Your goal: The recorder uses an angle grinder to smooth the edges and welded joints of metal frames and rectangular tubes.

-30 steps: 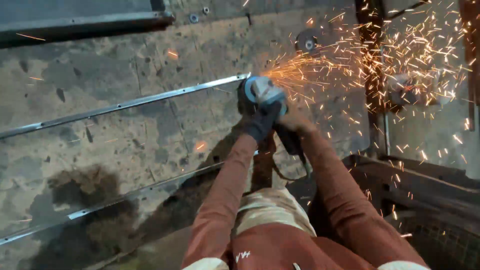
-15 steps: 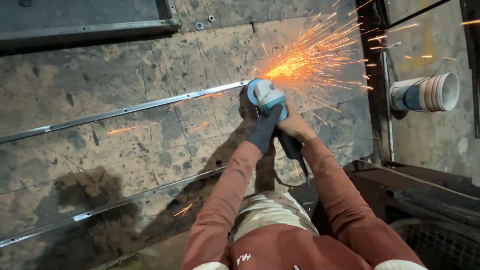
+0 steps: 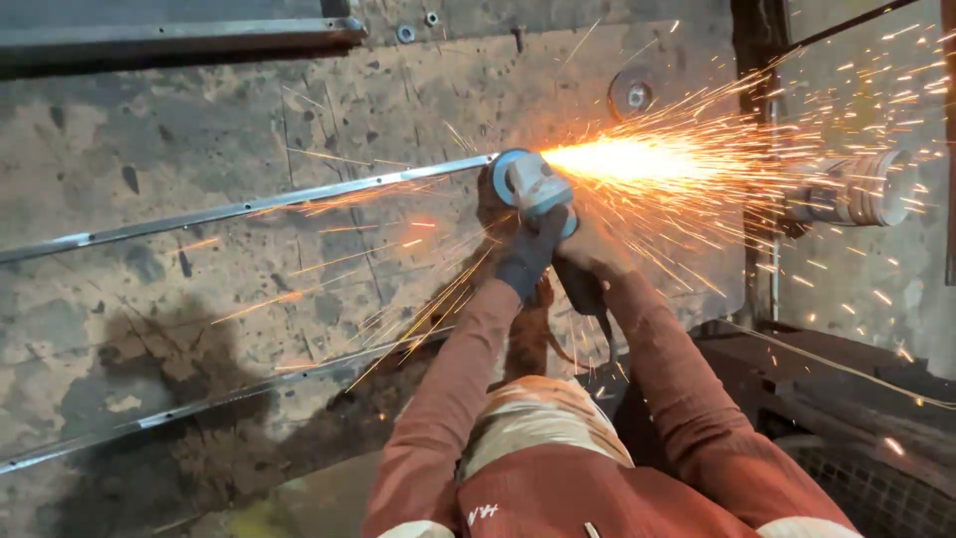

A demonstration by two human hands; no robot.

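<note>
Both hands, left hand (image 3: 526,261) and right hand (image 3: 588,254), clench the angle grinder (image 3: 536,186) against the metal strip (image 3: 299,202)

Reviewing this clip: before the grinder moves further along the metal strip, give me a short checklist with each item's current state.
1. Both hands on the angle grinder: ok; left hand and right hand grip it.
2. Left hand gloved: ok.
3. Right hand gloved: cannot tell.
4. Disc meets the metal strip: ok.
5. Sparks thrown away from the body: ok, though they reach the roll.
6. Strip clamped: cannot tell.
</note>
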